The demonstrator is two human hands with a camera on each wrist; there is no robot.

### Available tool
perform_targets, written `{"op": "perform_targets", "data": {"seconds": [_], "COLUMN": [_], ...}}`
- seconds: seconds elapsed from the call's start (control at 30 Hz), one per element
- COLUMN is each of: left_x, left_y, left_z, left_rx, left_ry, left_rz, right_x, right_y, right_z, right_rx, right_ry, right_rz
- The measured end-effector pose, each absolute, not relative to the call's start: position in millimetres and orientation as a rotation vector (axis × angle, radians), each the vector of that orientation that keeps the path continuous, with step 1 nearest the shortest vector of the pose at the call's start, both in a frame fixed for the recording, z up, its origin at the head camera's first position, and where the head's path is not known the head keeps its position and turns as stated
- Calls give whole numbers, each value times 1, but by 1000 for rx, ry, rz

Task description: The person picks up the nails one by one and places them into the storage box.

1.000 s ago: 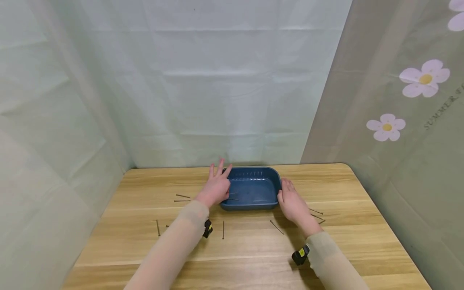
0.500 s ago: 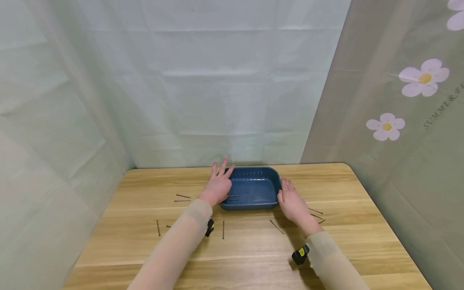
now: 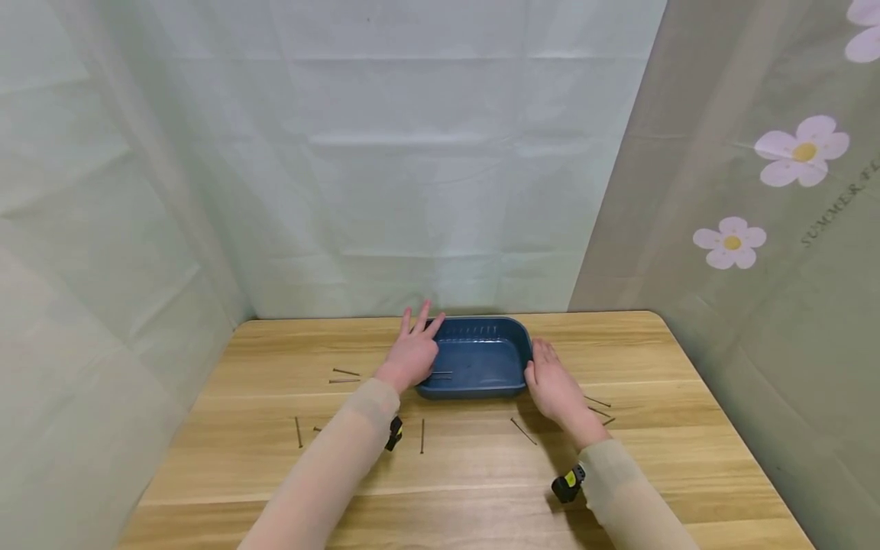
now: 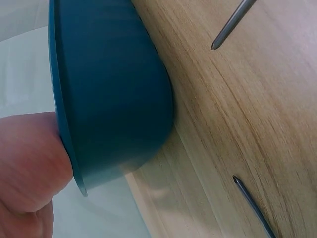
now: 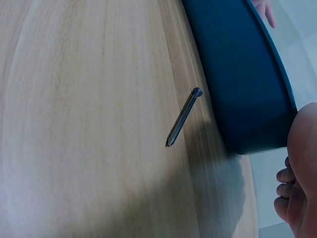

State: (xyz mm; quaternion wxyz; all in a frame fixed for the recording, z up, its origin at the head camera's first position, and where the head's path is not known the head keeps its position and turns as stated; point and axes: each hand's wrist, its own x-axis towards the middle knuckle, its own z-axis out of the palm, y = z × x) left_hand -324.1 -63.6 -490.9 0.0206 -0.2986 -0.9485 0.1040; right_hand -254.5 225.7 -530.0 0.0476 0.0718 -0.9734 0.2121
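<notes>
A dark blue rectangular plastic tray [image 3: 481, 391] stands at the back middle of the wooden table. My left hand [image 3: 411, 359] reaches over its left end, three fingers spread and the thumb and index finger lowered inside. Two thin steel nails [image 3: 443, 373] lie side by side in the tray, their left ends running under that hand; the index and thumb tips are hidden there. Straight fingers of my right hand [image 3: 553, 382] rest along the tray's right end, thumb at the rim. In the right wrist view one nail [image 5: 182, 120] lies outside, in front of the tray.
More nails lie scattered on the table: a pair [image 3: 345, 380] left of the tray, one upright-lying nail [image 3: 422, 436] in front, a slanted nail [image 3: 524, 431] near the right hand, and several beside the right wrist. A pale curtain [image 3: 440, 191] hangs close behind the table.
My left hand has moved slightly right within the tray, and the slanted nail at its fingers has come down level beside the other one. The right hand stays at the tray's end.
</notes>
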Motion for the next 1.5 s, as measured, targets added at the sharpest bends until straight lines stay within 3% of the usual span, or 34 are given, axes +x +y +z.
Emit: {"op": "perform_targets", "data": {"seconds": [0.5,0.9,1.5], "left_x": [-320,-314,-236], "left_y": [-68,-77,-162], "left_z": [-495,-495,-501], "left_rx": [-943,-909,-616], "left_ry": [-2909,-2872,-2693], "left_rz": [215,-307,-914], "right_x": [-252,-252,-254], "right_y": [227,229,228], "right_z": [-533,-533,-529], "right_rx": [211,214,222], "right_ry": [-3008,-3001,-3007], "right_rz": [645,644,618]}}
